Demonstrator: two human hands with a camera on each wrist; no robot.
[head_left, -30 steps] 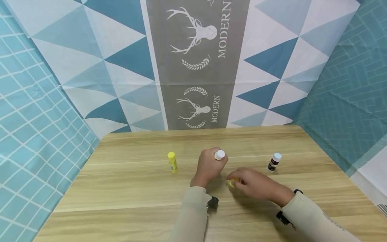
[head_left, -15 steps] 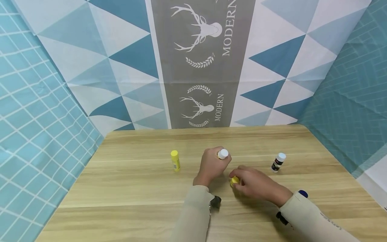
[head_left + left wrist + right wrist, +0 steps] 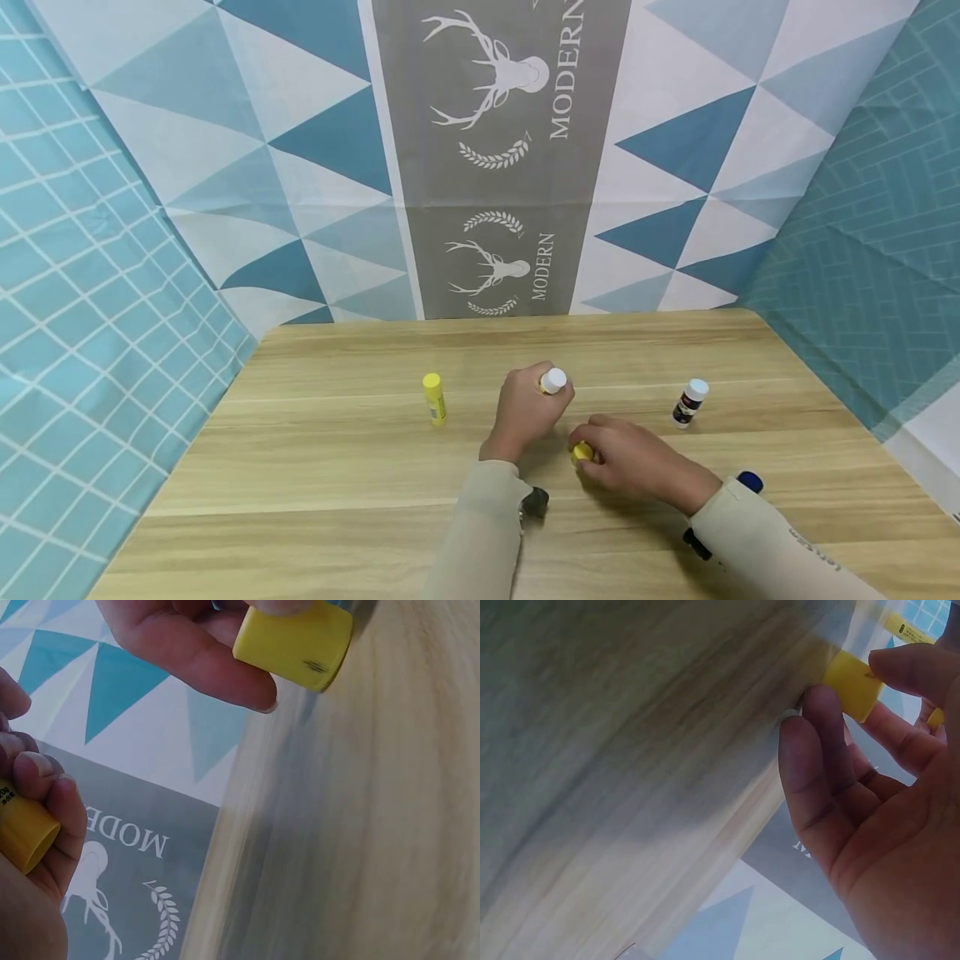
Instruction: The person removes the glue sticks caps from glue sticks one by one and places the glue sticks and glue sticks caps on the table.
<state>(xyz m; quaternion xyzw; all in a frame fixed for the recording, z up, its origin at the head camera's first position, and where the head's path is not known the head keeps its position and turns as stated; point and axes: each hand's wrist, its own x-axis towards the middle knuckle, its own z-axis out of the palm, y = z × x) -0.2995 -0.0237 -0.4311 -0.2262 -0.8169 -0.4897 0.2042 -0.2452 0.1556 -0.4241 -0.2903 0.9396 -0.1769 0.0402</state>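
Observation:
My left hand (image 3: 523,411) grips a yellow glue stick (image 3: 26,832), whose white top (image 3: 553,381) pokes up above the fist in the head view. To its right and nearer me, my right hand (image 3: 633,458) pinches a yellow cap (image 3: 853,684) between thumb and fingers, low over the wooden table. The cap (image 3: 296,645) shows its smooth side in the left wrist view; whether it touches the table I cannot tell. Left of both hands, a second yellow glue stick (image 3: 434,400) stands upright.
A dark-labelled small bottle with a white lid (image 3: 689,403) stands right of my right hand. The wooden table (image 3: 315,467) ends at the back against a patterned cloth (image 3: 330,167). Blue cloths hang at both sides.
The head view has shifted slightly. My right fingers have moved a little, and the yellow cap shows more clearly between them. The left hand keeps its hold on the glue stick.

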